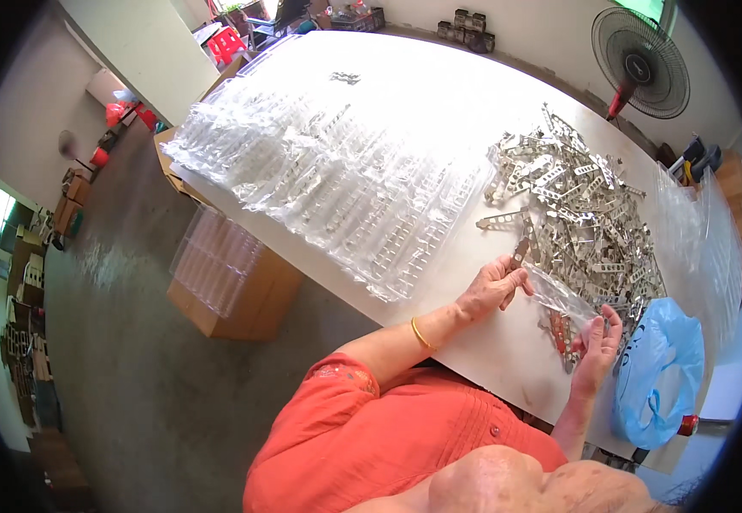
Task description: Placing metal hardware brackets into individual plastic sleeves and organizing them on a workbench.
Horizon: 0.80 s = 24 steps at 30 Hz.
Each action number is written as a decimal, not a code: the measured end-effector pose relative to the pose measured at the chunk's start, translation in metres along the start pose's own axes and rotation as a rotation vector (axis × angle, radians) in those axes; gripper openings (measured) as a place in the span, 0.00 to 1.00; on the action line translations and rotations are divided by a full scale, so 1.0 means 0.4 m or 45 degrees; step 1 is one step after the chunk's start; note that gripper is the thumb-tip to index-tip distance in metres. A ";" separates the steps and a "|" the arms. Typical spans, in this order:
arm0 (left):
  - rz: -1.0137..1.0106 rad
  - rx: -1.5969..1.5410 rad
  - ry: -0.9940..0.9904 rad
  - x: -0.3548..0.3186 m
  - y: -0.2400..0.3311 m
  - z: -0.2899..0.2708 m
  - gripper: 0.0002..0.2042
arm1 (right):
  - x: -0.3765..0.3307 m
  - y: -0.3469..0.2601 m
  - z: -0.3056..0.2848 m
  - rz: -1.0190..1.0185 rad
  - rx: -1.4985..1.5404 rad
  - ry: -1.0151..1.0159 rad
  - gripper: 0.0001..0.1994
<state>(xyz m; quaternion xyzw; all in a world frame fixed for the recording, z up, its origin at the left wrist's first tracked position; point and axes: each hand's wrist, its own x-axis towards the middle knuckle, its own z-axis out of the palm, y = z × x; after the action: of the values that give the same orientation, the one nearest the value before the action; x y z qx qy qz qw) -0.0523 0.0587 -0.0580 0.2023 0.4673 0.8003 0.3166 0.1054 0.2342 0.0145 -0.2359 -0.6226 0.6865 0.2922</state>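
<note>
- The left hand [495,289] has its fingers pinched on a metal strip [521,251] and on the upper end of a clear bag [559,299]
- The right hand [600,346] has its fingers curled around the lower end of the bag, where a few strips [562,335] show through the plastic
- The bag stretches between the two hands, just above the desk [439,94], near its front edge
- A gold bangle [421,333] sits on the left wrist; the sleeves are orange
- Just beyond the hands lies a loose pile of perforated metal strips [585,205], spreading toward the right side of the desk
- To the left of the pile, rows of filled clear bags [320,171] cover the middle of the desk
- A blue plastic bag [662,368] hangs at the right front corner, just beside the right hand
- A cardboard box [234,291] with clear trays on it stands on the floor left of the desk
- A black fan [640,61] stands behind the far right edge
</note>
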 end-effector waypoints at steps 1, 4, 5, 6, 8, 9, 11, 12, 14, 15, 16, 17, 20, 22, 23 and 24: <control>-0.006 -0.025 0.012 0.000 0.001 -0.003 0.08 | -0.003 -0.011 0.000 0.003 -0.001 -0.002 0.11; -0.006 -0.049 0.025 -0.001 0.005 -0.006 0.08 | -0.004 -0.020 -0.015 -0.004 0.143 -0.253 0.21; 0.000 -0.047 0.023 -0.003 0.008 -0.005 0.08 | 0.004 -0.008 -0.035 -0.017 0.133 -0.312 0.23; -0.002 -0.049 0.023 -0.005 0.009 -0.004 0.08 | 0.007 -0.003 -0.048 -0.031 0.123 -0.372 0.25; -0.017 -0.064 0.010 -0.002 0.010 -0.005 0.08 | 0.000 -0.009 -0.048 -0.102 -0.056 -0.406 0.25; -0.019 -0.064 0.007 -0.001 0.009 -0.006 0.08 | -0.003 -0.011 -0.047 -0.172 -0.235 -0.443 0.25; -0.045 -0.087 0.019 -0.002 0.008 -0.006 0.08 | -0.006 -0.007 -0.047 -0.180 -0.234 -0.409 0.23; -0.046 -0.086 0.019 -0.002 0.007 -0.007 0.08 | -0.006 -0.005 -0.047 -0.189 -0.233 -0.375 0.21; -0.038 -0.118 -0.007 -0.003 0.011 -0.007 0.08 | 0.013 0.021 -0.070 -0.264 -0.307 -0.372 0.15; -0.038 -0.118 -0.005 -0.004 0.011 -0.007 0.08 | 0.020 0.030 -0.078 -0.340 -0.382 -0.367 0.10; -0.038 -0.102 -0.030 -0.003 0.011 -0.007 0.08 | 0.020 0.030 -0.078 -0.338 -0.381 -0.364 0.10; -0.039 -0.087 -0.055 -0.002 0.012 -0.006 0.08 | 0.020 0.030 -0.076 -0.461 -0.524 -0.246 0.06; -0.062 -0.125 -0.043 -0.006 0.021 0.006 0.08 | 0.018 0.021 -0.057 -0.619 -0.690 -0.055 0.03; -0.055 -0.143 -0.055 -0.006 0.024 0.007 0.08 | 0.017 0.015 -0.048 -0.655 -0.713 0.012 0.03; -0.047 -0.162 -0.067 -0.008 0.025 0.007 0.07 | 0.016 0.014 -0.046 -0.602 -0.615 0.020 0.03; -0.047 -0.162 -0.063 -0.009 0.024 0.005 0.07 | 0.016 0.014 -0.045 -0.548 -0.517 0.028 0.04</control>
<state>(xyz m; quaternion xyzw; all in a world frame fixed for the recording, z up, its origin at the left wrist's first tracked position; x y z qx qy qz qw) -0.0515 0.0541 -0.0487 0.1928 0.4113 0.8171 0.3550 0.1126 0.2511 0.0072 -0.1595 -0.7799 0.4676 0.3844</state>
